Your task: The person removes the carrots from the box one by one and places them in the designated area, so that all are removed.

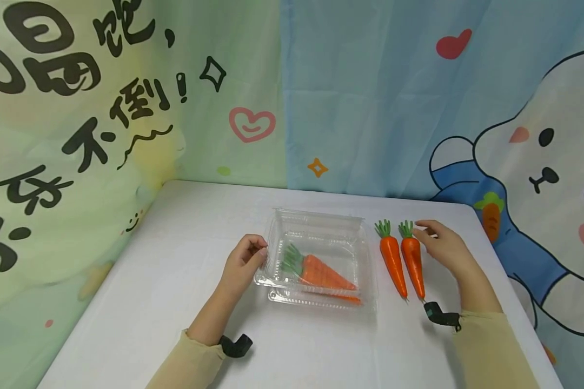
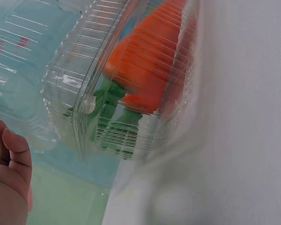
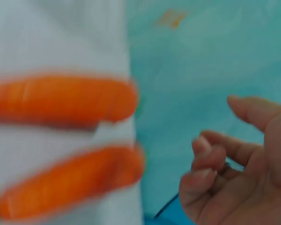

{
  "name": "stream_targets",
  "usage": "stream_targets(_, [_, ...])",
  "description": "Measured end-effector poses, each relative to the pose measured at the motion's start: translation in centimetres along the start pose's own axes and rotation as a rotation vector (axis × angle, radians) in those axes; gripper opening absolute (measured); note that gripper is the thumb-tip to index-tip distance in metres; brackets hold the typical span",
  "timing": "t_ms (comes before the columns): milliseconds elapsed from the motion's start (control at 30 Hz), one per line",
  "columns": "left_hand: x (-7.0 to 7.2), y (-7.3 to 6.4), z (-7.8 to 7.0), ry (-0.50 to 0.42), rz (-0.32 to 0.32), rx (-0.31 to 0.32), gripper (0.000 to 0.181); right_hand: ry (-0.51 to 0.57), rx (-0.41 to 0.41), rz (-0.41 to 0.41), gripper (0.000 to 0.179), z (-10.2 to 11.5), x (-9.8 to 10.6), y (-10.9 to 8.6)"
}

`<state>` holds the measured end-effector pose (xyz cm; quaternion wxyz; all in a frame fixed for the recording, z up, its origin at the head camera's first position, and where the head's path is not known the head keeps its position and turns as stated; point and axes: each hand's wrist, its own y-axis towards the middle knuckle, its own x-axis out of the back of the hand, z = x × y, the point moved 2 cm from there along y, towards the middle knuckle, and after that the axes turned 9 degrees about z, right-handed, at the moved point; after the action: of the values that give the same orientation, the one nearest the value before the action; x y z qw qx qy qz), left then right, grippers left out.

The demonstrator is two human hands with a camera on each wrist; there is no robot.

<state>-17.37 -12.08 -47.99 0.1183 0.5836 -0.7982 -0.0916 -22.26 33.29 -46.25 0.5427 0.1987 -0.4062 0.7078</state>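
Observation:
A clear plastic clamshell box (image 1: pixel 321 306) stands mid-table. In it lies a broad orange toy carrot (image 1: pixel 323 272) with green leaves, also seen through the ribbed wall in the left wrist view. My left hand (image 1: pixel 243 262) pinches the left edge of the lid (image 1: pixel 318 220) between thumb and fingers. To the right, two slim carrots with green tops lie side by side, a left one (image 1: pixel 393 265) and a right one (image 1: pixel 412 265). My right hand (image 1: pixel 440 243) hovers at the leafy end of the right one, fingers loosely bent, thumb apart, holding nothing.
A white cloth covers the table (image 1: pixel 292 351). Behind it hang printed curtains (image 1: pixel 360 108), which also run along the left side. Small black wrist cameras hang under both sleeves, the left camera (image 1: pixel 236 346) over the cloth, the right camera (image 1: pixel 440 316) close to the carrot tips.

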Motion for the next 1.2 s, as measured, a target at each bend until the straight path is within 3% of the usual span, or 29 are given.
stream_targets(233, [0.0,0.0,0.0,0.004,0.01,-0.005,0.013,0.121,0.2,0.059,0.059,5.4,-2.2,-2.6])
stream_targets(500, [0.0,0.1,-0.3,0.006,0.021,-0.011,0.014,0.277,0.375,0.133,0.059,7.6,-5.0,-4.1])
stream_targets(700, [0.0,0.1,-0.6,0.011,0.03,-0.001,0.015,0.36,0.356,0.152,0.066,8.0,-6.2,-4.9])
stream_targets(933, [0.0,0.2,-0.5,0.018,-0.025,0.059,0.016,0.419,0.342,0.145,0.068,7.9,-7.1,-5.2])
stream_targets(1067, [0.1,0.2,-0.4,-0.022,-0.063,0.092,0.017,0.429,0.36,0.14,0.063,7.9,-7.2,-5.2])
stream_targets(1200, [0.5,0.1,-0.5,-0.085,-0.078,0.081,0.018,0.445,0.378,0.137,0.059,7.8,-7.3,-5.2])
